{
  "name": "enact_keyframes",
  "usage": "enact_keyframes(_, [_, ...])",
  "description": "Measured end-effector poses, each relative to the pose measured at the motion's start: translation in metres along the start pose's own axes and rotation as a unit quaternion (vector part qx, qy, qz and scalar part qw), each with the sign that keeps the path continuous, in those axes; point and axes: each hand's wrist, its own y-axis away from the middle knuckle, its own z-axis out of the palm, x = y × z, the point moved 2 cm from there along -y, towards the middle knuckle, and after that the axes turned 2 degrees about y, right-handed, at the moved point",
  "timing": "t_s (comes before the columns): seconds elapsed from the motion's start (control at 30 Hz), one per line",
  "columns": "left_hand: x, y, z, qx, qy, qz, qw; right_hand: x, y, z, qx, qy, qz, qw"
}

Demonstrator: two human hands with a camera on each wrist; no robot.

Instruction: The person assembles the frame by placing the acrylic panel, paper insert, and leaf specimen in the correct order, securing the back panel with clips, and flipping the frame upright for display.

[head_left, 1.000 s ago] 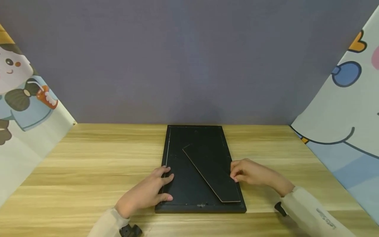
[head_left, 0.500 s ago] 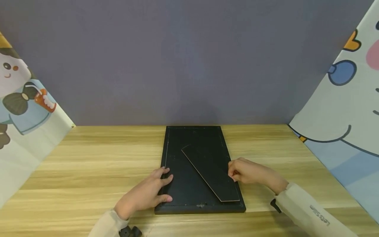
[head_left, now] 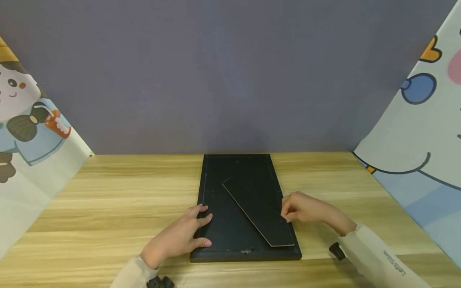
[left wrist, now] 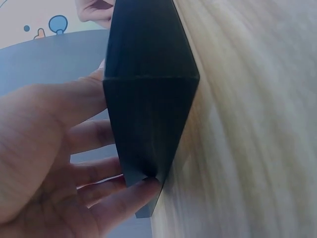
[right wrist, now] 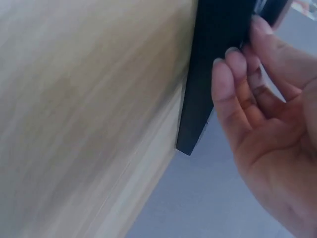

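Observation:
A black picture frame (head_left: 219, 208) lies face down on the wooden table, with its flat easel-back stand (head_left: 257, 216) slanting across the back. My left hand (head_left: 180, 234) rests on the frame's left edge with spread fingers. In the left wrist view, the little finger (left wrist: 129, 201) lies along the frame's outer side. My right hand (head_left: 304, 208) is at the right edge, fingers bent and thumb close to them. The right wrist view has its fingertips (right wrist: 225, 79) right at the frame's edge, beside the stand; I cannot tell what they pinch.
The light wooden table (head_left: 119, 200) runs back to a plain grey wall (head_left: 223, 80). Panels with cartoon prints, a left panel (head_left: 32, 168) and a right panel (head_left: 403, 140), flank the table. Black wrist gear, a left piece (head_left: 160, 282) and a right piece (head_left: 337, 251), sits by the sleeves.
The right hand stays at the frame's right edge, its fingers shifting slightly. The left hand keeps its place, and the frame and stand look unmoved apart from a small camera shift.

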Motion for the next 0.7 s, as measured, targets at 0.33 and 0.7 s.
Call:
enact_keyframes(0.33, [-0.001,0.001,-0.002,0.0,0.007,-0.004,1.0,0.011,-0.002,-0.009,0.026,-0.038,0.034,0.998])
enact_keyframes(0.7, [-0.002,0.0,-0.001,0.0,0.001,0.007,1.0,0.028,-0.037,-0.014,0.142,0.033,0.177,0.973])
